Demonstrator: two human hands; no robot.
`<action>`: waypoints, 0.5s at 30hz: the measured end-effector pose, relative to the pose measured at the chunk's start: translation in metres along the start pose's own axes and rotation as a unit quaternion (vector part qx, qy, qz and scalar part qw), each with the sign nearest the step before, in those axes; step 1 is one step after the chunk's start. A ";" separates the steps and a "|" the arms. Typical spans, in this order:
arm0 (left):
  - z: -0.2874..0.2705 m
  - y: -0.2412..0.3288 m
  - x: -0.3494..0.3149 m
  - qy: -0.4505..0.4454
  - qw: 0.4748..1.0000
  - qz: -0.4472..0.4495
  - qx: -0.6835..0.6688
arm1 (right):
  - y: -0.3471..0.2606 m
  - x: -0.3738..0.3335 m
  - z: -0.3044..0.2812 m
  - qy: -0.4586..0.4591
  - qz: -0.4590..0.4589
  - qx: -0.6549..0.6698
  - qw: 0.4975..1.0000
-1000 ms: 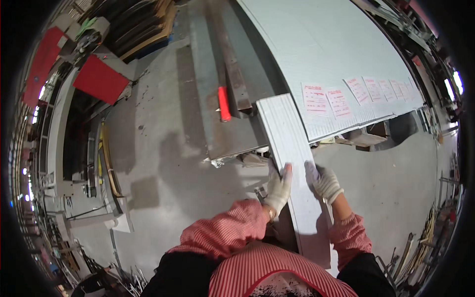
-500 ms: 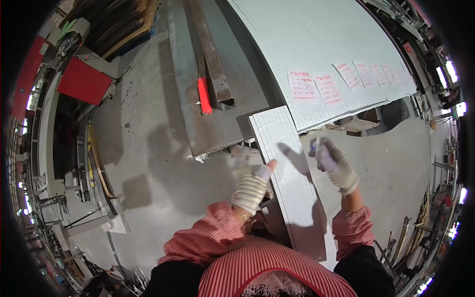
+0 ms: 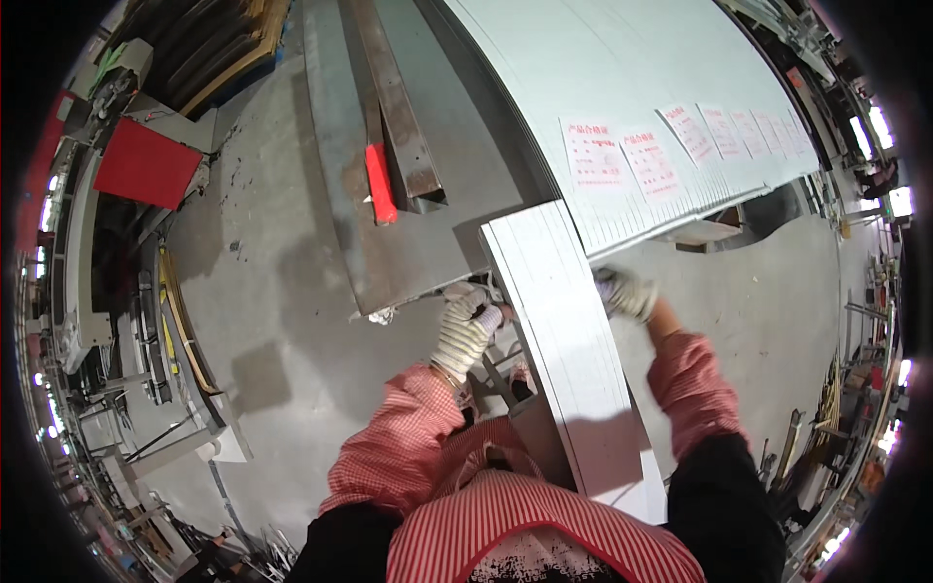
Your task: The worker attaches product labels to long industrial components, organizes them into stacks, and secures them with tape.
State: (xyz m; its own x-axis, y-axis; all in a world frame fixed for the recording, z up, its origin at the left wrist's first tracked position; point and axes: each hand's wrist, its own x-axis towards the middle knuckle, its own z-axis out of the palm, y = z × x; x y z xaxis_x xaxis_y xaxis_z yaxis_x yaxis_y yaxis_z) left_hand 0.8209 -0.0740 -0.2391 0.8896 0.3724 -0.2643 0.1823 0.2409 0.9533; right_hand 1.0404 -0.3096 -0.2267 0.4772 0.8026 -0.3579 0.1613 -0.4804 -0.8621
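A long narrow stack of flat white strips lies lengthwise in front of me, reaching from the large white sheets down to my apron. My left hand, in a striped knit glove, is beside the stack's left edge. Its fingers are curled, with bare fingertips against or very near that edge; anything inside them is hidden. On the opposite side, my right hand, gloved too, is low at the right edge. Its fingers are blurred and partly covered by the stack, so its grip does not show.
Large stacked white sheets carry several paper labels. To their left, a dark metal-topped table bears long steel bars and a red-handled tool. A red panel stands far left above the grey floor.
My right hand has dropped from above the right side to beside and partly behind the edge. My left hand has moved slightly left and up, off the stack's top, fingers curling.
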 end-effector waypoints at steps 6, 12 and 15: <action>0.018 -0.025 -0.001 -0.139 0.937 -0.260 -0.188 | 0.042 -0.031 0.030 -0.022 -0.008 0.209 0.978; -0.023 0.011 -0.023 -0.007 0.983 -0.162 -0.085 | -0.176 -0.054 0.123 0.244 0.065 -0.412 0.876; -0.006 0.083 -0.017 -0.028 0.997 -0.025 -0.072 | -0.155 -0.059 0.120 0.259 0.030 -0.401 0.878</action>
State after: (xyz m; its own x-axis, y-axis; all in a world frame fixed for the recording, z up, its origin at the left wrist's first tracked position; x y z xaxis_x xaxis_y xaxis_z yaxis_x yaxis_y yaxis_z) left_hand 0.8184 -0.0549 -0.1565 0.9040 0.3062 -0.2983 0.1687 0.3856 0.9071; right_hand 0.8836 -0.2395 -0.1150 0.8013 0.5983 -0.0035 0.5796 -0.7778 -0.2431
